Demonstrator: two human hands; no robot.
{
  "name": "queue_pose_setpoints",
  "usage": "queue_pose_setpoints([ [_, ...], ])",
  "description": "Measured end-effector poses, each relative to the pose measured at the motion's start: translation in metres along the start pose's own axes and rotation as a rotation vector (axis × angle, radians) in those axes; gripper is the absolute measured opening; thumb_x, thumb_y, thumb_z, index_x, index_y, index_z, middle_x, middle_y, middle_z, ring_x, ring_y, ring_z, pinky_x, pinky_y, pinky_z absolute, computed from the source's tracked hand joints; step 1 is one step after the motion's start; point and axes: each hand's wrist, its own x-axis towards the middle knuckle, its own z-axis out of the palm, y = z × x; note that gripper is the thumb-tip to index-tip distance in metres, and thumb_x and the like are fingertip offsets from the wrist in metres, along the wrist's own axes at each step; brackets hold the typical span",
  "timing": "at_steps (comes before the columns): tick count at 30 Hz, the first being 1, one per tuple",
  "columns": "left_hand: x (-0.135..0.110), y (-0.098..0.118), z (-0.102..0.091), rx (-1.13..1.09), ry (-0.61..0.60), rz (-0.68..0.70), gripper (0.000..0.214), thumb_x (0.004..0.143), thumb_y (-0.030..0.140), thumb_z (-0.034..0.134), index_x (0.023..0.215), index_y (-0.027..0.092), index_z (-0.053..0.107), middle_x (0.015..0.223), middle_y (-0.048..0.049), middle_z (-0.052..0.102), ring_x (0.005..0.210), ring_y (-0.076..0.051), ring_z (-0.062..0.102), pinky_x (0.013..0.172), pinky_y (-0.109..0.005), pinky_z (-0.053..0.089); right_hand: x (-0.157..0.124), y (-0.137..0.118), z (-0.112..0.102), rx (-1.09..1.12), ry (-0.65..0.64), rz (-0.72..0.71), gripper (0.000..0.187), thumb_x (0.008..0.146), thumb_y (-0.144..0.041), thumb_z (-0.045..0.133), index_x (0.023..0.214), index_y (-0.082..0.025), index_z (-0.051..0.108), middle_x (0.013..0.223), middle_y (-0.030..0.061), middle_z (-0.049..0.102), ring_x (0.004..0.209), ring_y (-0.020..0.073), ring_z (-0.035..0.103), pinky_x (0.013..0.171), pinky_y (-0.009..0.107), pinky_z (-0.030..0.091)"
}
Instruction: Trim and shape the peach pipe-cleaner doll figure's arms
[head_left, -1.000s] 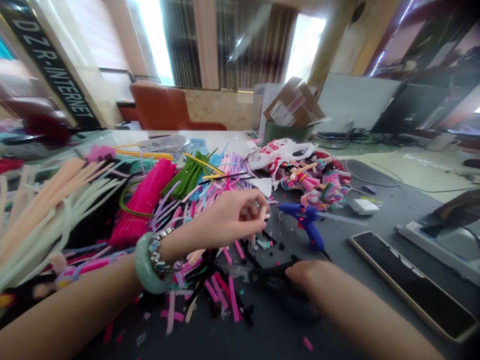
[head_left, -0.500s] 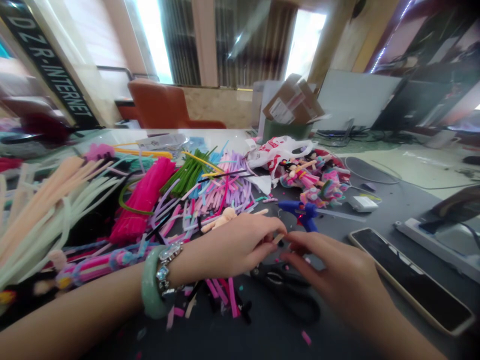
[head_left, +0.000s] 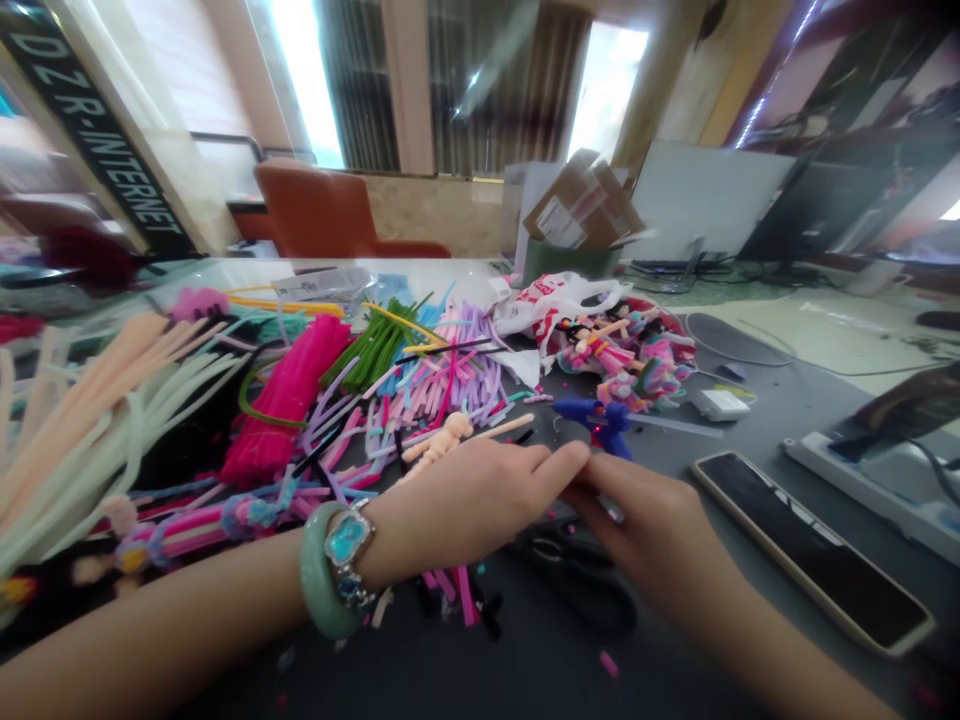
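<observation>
My left hand, with a jade bangle and a jewelled watch on its wrist, has its fingers pinched together. My right hand meets it fingertip to fingertip, also closed. Whatever lies between the fingertips is hidden. Just beyond them, a blue glue gun with a small red light rests on the dark mat. Black-handled scissors lie below the hands, partly covered. Behind my left hand is a small beige figure of fuzzy stems.
Bundles of pink stems, green stems and pale stems spread across the left. Finished dolls are heaped near a plastic bag. To the right lie a phone, a white adapter and a power strip.
Both hands have closed in until their fingertips touch. A small beige piece seen in my left fingertips is now hidden. My left wrist has rolled, showing the watch face.
</observation>
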Motion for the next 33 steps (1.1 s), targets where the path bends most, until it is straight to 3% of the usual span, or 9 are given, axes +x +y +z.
queue_pose_setpoints([
  [6, 0.0, -0.004, -0.004, 0.158, 0.059, -0.003, 0.022, 0.091, 0.011, 0.032, 0.109, 0.015, 0.044, 0.083, -0.0053, 0.058, 0.069, -0.017, 0.058, 0.063, -0.029, 0.045, 0.005, -0.001, -0.003, 0.119, -0.008, 0.199, 0.009, 0.091, -0.021, 0.043, 0.086, -0.021, 0.05, 0.074, 0.0002, 0.064, 0.064, 0.0137, 0.059, 0.061, 0.023, 0.042],
  [10, -0.002, -0.008, -0.005, 0.149, 0.036, -0.007, 0.01, 0.089, 0.013, 0.038, 0.088, 0.018, 0.047, 0.075, -0.0009, 0.053, 0.058, -0.014, 0.049, 0.059, -0.028, 0.041, 0.005, -0.001, -0.006, 0.414, -0.037, 0.339, 0.015, 0.095, -0.032, 0.036, 0.085, -0.023, 0.043, 0.073, -0.0012, 0.064, 0.067, 0.0135, 0.061, 0.06, 0.023, 0.044],
  [13, -0.003, -0.01, -0.004, 0.142, 0.038, 0.009, 0.01, 0.089, 0.013, 0.039, 0.085, 0.018, 0.047, 0.076, -0.0006, 0.053, 0.058, -0.014, 0.048, 0.057, -0.029, 0.04, 0.006, -0.001, -0.007, 0.569, -0.058, 0.358, 0.016, 0.095, -0.034, 0.037, 0.085, -0.022, 0.042, 0.075, -0.0013, 0.064, 0.071, 0.0132, 0.062, 0.064, 0.023, 0.046],
  [18, -0.002, -0.009, -0.004, 0.146, 0.038, 0.025, 0.011, 0.088, 0.017, 0.04, 0.081, 0.017, 0.049, 0.073, -0.0008, 0.054, 0.057, -0.014, 0.051, 0.057, -0.029, 0.04, 0.008, 0.0, -0.008, 0.395, -0.063, 0.288, 0.009, 0.087, -0.028, 0.051, 0.084, -0.02, 0.054, 0.07, -0.002, 0.062, 0.063, 0.0117, 0.057, 0.057, 0.021, 0.043],
  [23, -0.003, -0.005, -0.002, 0.192, 0.051, 0.053, 0.012, 0.085, 0.018, 0.043, 0.077, 0.016, 0.051, 0.066, -0.0029, 0.056, 0.055, -0.016, 0.053, 0.055, -0.03, 0.041, 0.009, -0.001, -0.006, 0.326, -0.081, 0.211, 0.008, 0.08, -0.02, 0.056, 0.084, -0.02, 0.063, 0.078, 0.0008, 0.069, 0.071, 0.0147, 0.063, 0.065, 0.023, 0.048],
  [33, -0.008, 0.001, 0.002, 0.387, 0.119, 0.188, 0.013, 0.081, 0.008, 0.045, 0.074, 0.017, 0.052, 0.064, -0.0021, 0.054, 0.054, -0.019, 0.052, 0.047, -0.035, 0.033, 0.014, 0.001, -0.002, 0.359, -0.256, 0.287, 0.015, 0.083, -0.022, 0.05, 0.077, -0.018, 0.063, 0.071, -0.0003, 0.066, 0.067, 0.014, 0.058, 0.061, 0.022, 0.043],
])
